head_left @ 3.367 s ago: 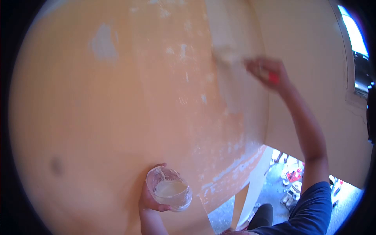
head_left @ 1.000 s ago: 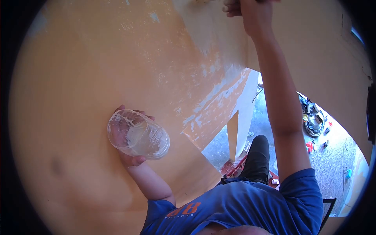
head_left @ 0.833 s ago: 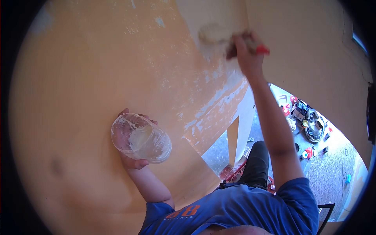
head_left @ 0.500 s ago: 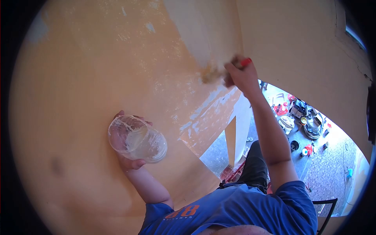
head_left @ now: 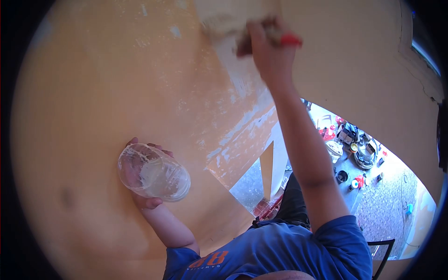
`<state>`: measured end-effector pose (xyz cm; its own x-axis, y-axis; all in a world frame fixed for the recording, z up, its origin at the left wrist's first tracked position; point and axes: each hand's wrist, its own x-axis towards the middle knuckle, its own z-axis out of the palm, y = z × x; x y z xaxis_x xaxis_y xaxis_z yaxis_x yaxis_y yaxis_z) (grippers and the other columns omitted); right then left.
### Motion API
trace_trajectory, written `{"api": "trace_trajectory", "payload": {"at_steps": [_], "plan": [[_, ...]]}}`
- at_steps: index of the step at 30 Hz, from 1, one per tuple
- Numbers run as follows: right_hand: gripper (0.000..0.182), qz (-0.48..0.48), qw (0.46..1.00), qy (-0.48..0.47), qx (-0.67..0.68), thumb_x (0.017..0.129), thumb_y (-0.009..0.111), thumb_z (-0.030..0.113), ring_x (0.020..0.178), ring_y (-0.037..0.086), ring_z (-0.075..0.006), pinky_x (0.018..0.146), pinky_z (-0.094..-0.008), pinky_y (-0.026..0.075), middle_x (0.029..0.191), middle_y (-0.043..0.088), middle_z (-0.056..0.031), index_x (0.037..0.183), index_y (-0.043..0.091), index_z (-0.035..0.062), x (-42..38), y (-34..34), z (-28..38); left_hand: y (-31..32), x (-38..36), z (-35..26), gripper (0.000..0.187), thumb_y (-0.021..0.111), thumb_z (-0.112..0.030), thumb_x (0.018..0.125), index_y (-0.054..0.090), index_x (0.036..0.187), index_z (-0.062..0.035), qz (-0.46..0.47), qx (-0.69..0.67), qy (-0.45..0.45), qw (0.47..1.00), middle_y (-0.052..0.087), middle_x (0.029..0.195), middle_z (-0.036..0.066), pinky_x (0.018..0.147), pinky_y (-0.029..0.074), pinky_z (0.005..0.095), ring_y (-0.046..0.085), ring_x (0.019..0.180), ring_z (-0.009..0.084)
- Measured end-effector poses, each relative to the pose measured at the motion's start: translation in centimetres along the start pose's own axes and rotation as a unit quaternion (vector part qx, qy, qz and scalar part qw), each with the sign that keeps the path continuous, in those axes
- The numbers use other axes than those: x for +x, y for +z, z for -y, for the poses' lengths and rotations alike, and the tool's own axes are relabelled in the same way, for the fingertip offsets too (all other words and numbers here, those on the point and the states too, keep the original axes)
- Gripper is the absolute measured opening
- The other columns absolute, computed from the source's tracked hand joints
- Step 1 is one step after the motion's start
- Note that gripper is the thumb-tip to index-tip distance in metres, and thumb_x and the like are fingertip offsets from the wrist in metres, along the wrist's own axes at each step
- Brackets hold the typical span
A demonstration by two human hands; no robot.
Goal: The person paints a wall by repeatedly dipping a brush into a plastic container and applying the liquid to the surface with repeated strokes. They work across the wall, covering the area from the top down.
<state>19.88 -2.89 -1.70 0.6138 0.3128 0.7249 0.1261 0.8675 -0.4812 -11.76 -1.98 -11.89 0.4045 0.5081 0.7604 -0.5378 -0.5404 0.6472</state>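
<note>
My right hand (head_left: 267, 49) is raised high and grips a paintbrush (head_left: 235, 27) with a red handle end. Its pale, paint-loaded bristles press against the orange wall (head_left: 93, 93) at the edge of a cream painted strip (head_left: 242, 70). My left hand (head_left: 140, 184) holds a clear plastic cup (head_left: 154, 172) tilted on its side, with whitish paint smeared inside. The cup is low and left, close to the wall.
Far below, through the gap at the wall's lower edge, lies a grey floor (head_left: 387, 210) with several tools, cans and a coiled cable (head_left: 361, 156). A white post (head_left: 279, 158) and a window frame (head_left: 422, 51) at the upper right are also in view.
My right hand swept the brush down the cream strip, then back up to the top. The cup in my left hand drifted slightly lower and left.
</note>
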Motion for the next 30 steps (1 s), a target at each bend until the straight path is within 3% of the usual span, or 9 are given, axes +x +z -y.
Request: {"api": "trace_trajectory", "payload": {"at_steps": [4,7,11,14,19,24,30], "plan": [[0.012,-0.003,0.991,0.117,-0.058,0.086,0.059,0.006,0.046,0.06,-0.0143,0.04,-0.0249,0.047,0.058,0.059,-0.0081,0.079,0.05,0.0006,-7.5,-3.5,-1.8,0.0,-0.1,0.1,0.121,0.09,-0.032,0.049,0.019,0.142,-0.0028,-0.01,-0.006,-0.004,1.0,0.049,0.119,0.018,0.086,0.05,0.0443,0.055,0.106,0.034],[0.013,-0.025,0.986,0.155,-0.059,0.087,0.059,0.007,0.046,0.06,-0.0145,0.04,-0.0252,0.047,0.06,0.059,-0.0093,0.081,0.05,-0.0002,-7.3,-4.6,0.1,0.6,0.1,-0.3,0.12,0.09,-0.031,0.049,0.019,0.142,-0.0026,-0.011,-0.005,-0.008,1.0,0.049,0.119,0.018,0.086,0.05,0.0443,0.055,0.106,0.0341],[0.015,-0.037,0.999,-0.01,0.029,0.087,0.059,0.006,0.047,0.06,-0.0155,0.041,-0.0257,0.048,0.06,0.06,-0.0108,0.08,0.048,0.0,-1.7,-1.6,2.0,0.7,0.0,0.1,0.12,0.09,-0.031,0.049,0.019,0.142,-0.0024,-0.002,-0.008,-0.018,1.0,0.049,0.119,0.018,0.086,0.05,0.0442,0.055,0.106,0.0342],[0.015,0.005,0.998,0.003,0.061,0.086,0.059,0.006,0.047,0.061,-0.0158,0.042,-0.0261,0.048,0.06,0.06,-0.0101,0.08,0.047,0.0006,-0.6,0.1,1.2,0.5,-0.1,0.3,0.12,0.09,-0.03,0.049,0.019,0.141,-0.0022,0.001,-0.016,-0.017,1.0,0.049,0.119,0.018,0.086,0.05,0.0441,0.055,0.106,0.0342],[0.013,-0.009,0.991,0.135,-0.014,0.085,0.058,0.004,0.049,0.061,-0.0159,0.043,-0.0265,0.049,0.061,0.059,-0.0102,0.08,0.047,0.0005,-8.0,-4.1,-3.3,0.5,-0.3,0.5,0.12,0.09,-0.029,0.049,0.019,0.141,-0.0019,-0.016,-0.037,-0.004,0.999,0.049,0.119,0.018,0.087,0.05,0.0438,0.055,0.106,0.0344],[0.012,-0.027,0.955,0.278,-0.101,0.086,0.057,0.006,0.048,0.061,-0.0155,0.042,-0.0265,0.05,0.061,0.06,-0.0102,0.079,0.049,0.0015,-12.9,-9.0,-2.2,1.3,0.1,-0.2,0.121,0.091,-0.029,0.048,0.019,0.141,-0.0017,-0.037,-0.013,-0.015,0.999,0.05,0.118,0.018,0.086,0.05,0.0432,0.055,0.106,0.0344],[0.014,-0.02,0.976,0.204,-0.07,0.083,0.057,0.006,0.046,0.062,-0.0176,0.041,-0.0273,0.05,0.059,0.058,-0.0104,0.077,0.047,-0.0017,-7.9,-4.5,-2.7,0.8,-0.1,-0.2,0.122,0.09,-0.033,0.047,0.019,0.141,-0.0006,-0.024,0.031,-0.023,0.999,0.049,0.118,0.018,0.086,0.051,0.043,0.056,0.105,0.0342]]}}
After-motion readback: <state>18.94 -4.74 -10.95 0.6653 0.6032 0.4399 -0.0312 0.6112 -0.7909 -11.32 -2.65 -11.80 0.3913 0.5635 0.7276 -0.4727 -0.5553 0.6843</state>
